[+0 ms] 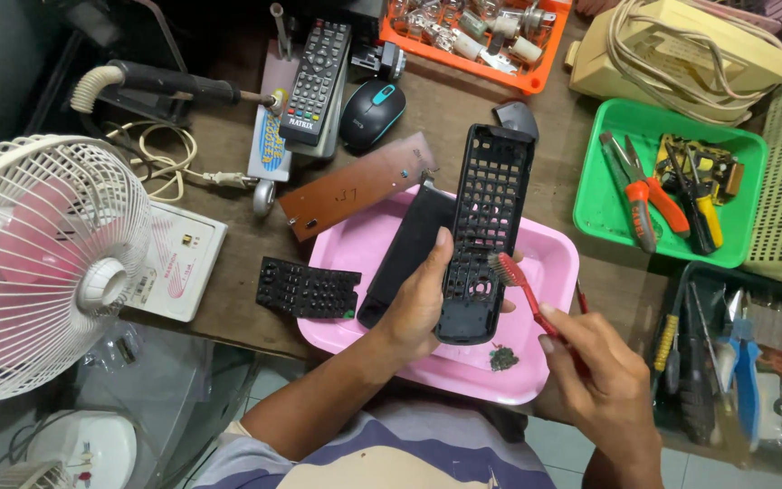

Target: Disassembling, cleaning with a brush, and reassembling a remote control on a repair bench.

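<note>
Two hands: both of yours were busy over the pink tray (554,263), each one closed on something.
Left hand: your left hand (418,303) gripped the black remote front shell (486,231) from its left edge, thumb laid up along the side, holding it tilted above the tray.
Right hand: your right hand (604,380) was closed round the handle of a red toothbrush (522,282), its bristles touching the lower right of the shell's button grid.
Shell: it was stripped bare, with only empty button holes showing.
Taken apart: the black back cover (405,254) leaned on the tray's left rim, the rubber keypad (308,290) lay on the surface just left of the tray, and the brown circuit board (355,186) lay above it.
Progress: I judged the stripping done and the brushing under way; I could not tell how much of the grid was clean, and nothing was put back together.
Debris: a small dark clump (502,359) sat in the tray below the shell.
Nearby: a green tray of pliers (590,208) stood to the right, a second remote (317,80) and a mouse (373,113) lay farther back.
</note>
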